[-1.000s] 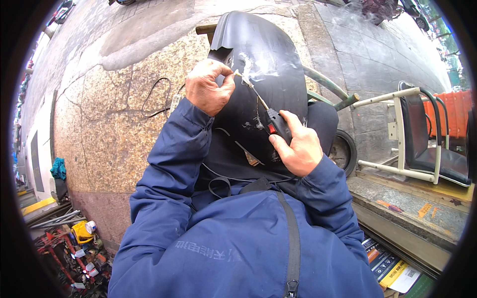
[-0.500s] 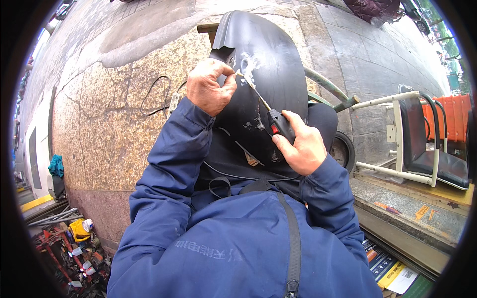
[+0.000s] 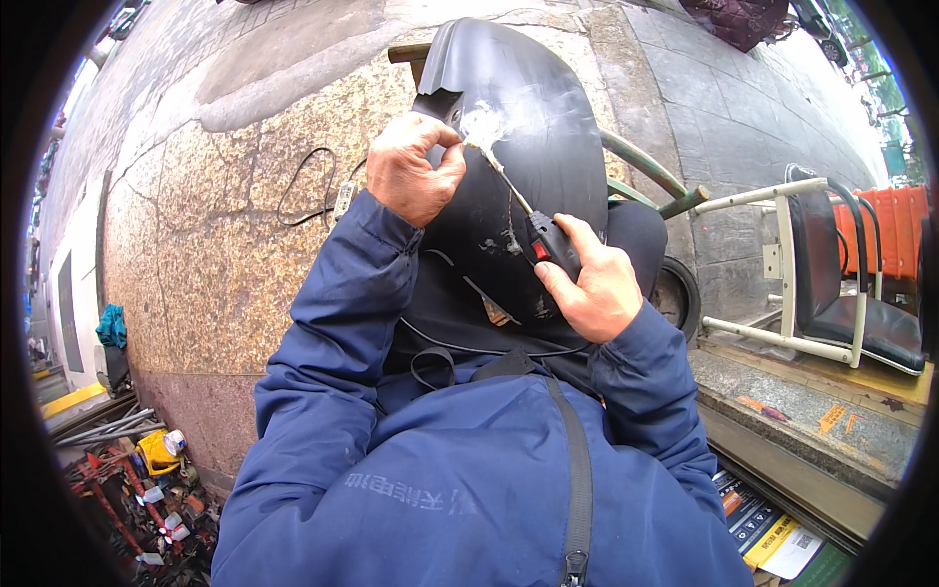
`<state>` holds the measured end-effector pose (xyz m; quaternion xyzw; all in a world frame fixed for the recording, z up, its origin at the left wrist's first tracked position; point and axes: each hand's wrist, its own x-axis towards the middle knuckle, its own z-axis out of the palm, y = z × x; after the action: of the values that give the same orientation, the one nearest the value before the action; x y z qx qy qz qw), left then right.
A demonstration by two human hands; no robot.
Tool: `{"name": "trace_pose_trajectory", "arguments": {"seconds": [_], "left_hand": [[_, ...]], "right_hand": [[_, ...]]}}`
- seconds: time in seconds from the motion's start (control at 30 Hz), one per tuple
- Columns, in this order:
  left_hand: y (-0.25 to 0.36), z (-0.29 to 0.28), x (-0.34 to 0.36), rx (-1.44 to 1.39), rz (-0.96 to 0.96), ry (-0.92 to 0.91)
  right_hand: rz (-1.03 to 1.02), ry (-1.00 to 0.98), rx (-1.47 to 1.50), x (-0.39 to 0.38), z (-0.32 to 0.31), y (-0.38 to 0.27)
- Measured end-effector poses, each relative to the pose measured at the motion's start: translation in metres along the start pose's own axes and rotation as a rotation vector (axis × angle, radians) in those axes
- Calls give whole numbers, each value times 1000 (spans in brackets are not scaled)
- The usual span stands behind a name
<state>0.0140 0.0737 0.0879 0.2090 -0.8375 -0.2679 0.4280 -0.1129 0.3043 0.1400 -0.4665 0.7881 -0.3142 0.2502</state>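
Note:
A soldering iron (image 3: 518,199) with a black handle and red switch is gripped in my right hand (image 3: 602,289), its metal shaft pointing up and left. The iron's tip meets a pale rough seam on a large curved black plastic shell (image 3: 548,108), which lies over my lap. White smoke (image 3: 486,123) rises at the tip and blurs the contact point. Close beside the tip, my left hand (image 3: 416,168) is closed, thumb and forefinger pinching a small pale piece that the smoke partly hides. Whitish marks (image 3: 512,240) run down the shell's surface.
A green metal bar (image 3: 650,166) stands behind the shell. At the right is a black chair with a pale frame (image 3: 822,254). A black cord (image 3: 303,191) with a socket strip (image 3: 344,200) lies on the ground to the left. Cluttered tools (image 3: 137,489) fill the lower left.
The smoke has grown thicker and spread wider around the tip. The gap between my left fingertips and the tip looks a little smaller; both hands stay nearly in place.

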Motion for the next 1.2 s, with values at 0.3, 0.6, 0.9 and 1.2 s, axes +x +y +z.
{"name": "trace_pose_trajectory", "arguments": {"seconds": [0.3, 0.6, 0.9, 1.2], "left_hand": [[-2, 2, -1, -4, 9, 9], [-1, 0, -1, -2, -4, -4], [0, 1, -1, -5, -16, -12], [0, 2, -1, 1, -46, -15]], "right_hand": [[2, -8, 12, 0, 1, 0], [13, -11, 22, 0, 2, 1], [7, 12, 18, 2, 3, 7], [10, 17, 85, 8, 2, 18]]}}
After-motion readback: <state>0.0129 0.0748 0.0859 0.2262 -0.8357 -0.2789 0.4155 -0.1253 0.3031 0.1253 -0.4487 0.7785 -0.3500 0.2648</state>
